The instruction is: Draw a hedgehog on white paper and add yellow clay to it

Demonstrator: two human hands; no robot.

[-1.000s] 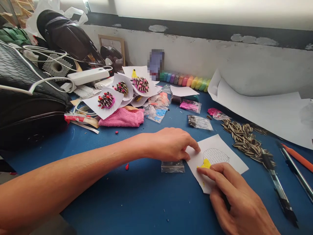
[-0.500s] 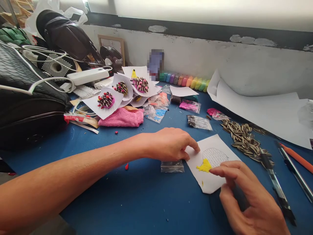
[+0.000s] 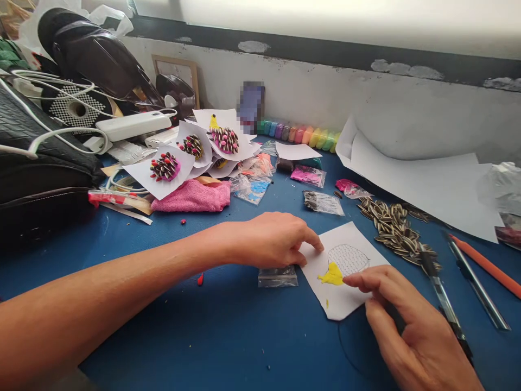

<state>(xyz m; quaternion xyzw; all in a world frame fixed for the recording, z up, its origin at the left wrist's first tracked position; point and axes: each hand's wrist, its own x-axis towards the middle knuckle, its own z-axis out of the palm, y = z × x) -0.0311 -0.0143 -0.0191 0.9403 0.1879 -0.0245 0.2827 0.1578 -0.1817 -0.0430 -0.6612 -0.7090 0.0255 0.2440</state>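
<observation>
A small white sheet of paper (image 3: 340, 307) lies on the blue table, with a drawn scaly oval (image 3: 350, 258) on it. Flattened yellow clay (image 3: 332, 274) sticks to the sheet at the oval's lower left. My left hand (image 3: 277, 239) rests at the sheet's left edge, index finger and thumb apart, their tips on the paper; its other fingers are curled under. With its index finger stretched out, my right hand (image 3: 411, 320) touches the clay's right edge, and its thumb stands apart. Beneath my left hand sits a clear zip bag (image 3: 278, 277).
Sunflower seeds (image 3: 393, 228) are heaped beyond the sheet. Pens (image 3: 480, 288) and an orange marker (image 3: 490, 266) lie at the right. Clay-and-seed hedgehogs (image 3: 165, 167) on paper rest near a pink cloth (image 3: 193, 196). Bagged clay (image 3: 308, 175) and a black bag (image 3: 44, 179) are farther back.
The whole view has shifted slightly, so things appear farther left. My right index fingertip stays at the clay's right edge, and my left hand keeps its place on the paper.
</observation>
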